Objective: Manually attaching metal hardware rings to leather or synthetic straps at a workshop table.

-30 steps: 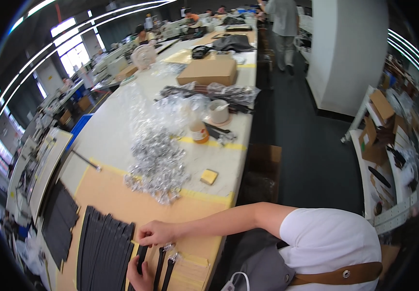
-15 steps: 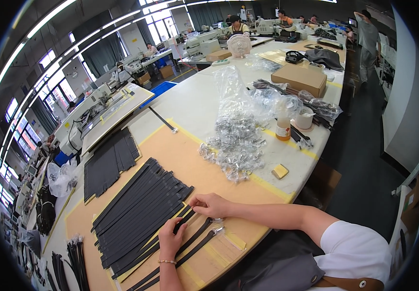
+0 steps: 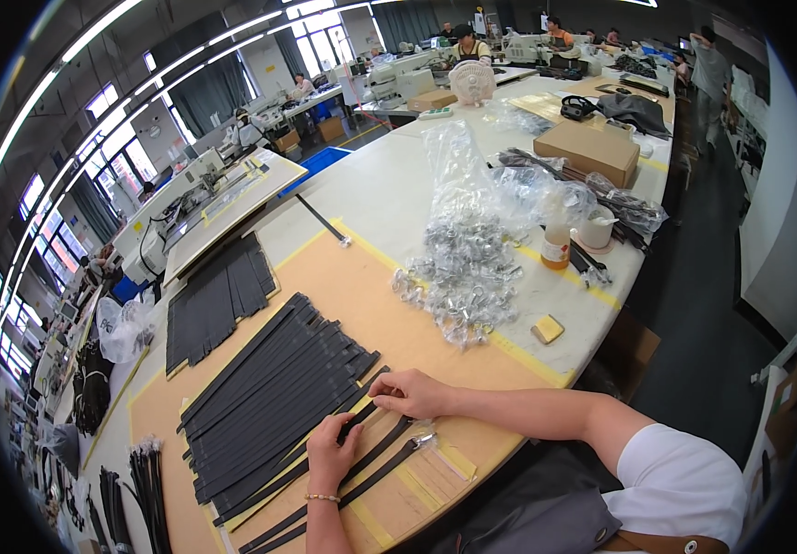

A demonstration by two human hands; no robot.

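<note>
The left hand [image 3: 332,452] is pressing flat, fingers spread, on a black strap [image 3: 375,445] lying on the tan board [image 3: 361,286]. The right hand [image 3: 409,394] is pinching the same strap just beyond it — fingertips closed on its edge. Beside both hands a stack of black straps [image 3: 269,397] is lying; farther past the right hand, metal buckles [image 3: 463,286] are spilling from clear bags.

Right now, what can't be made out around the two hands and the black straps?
Head view only:
- Left hand: fingertips curl down onto a black strap; the grip is hidden.
- Right hand: whatever it pinches is too small.
- Metal fitting at a strap end: too small to identify.
- Strap stack: lower layers covered.
</note>
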